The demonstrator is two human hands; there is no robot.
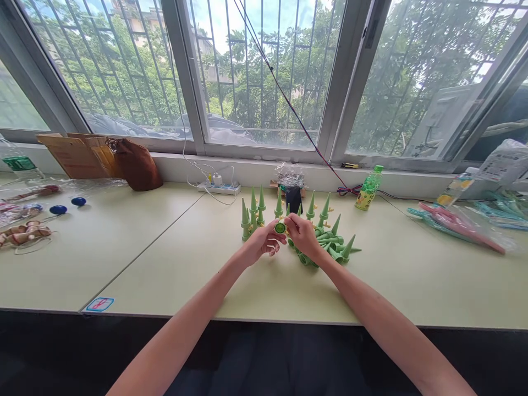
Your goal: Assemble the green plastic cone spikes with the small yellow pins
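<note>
Spike (280,227), one, green, sits above the tabletop (165,264) in the left hand (263,242); the right hand (304,235) pinches beside it, presumably steadying it. Toward the far edge, at least six upright spikes (245,221) stand, likely sorted from the uncountable loose heap (330,241). Two blue balls (58,209) lie leftward.

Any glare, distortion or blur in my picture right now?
Head view: daylight comes through the windows, sky nearly white in patches; window frames splay outward at the top; the held green piece is too small to judge its sharpness.
</note>
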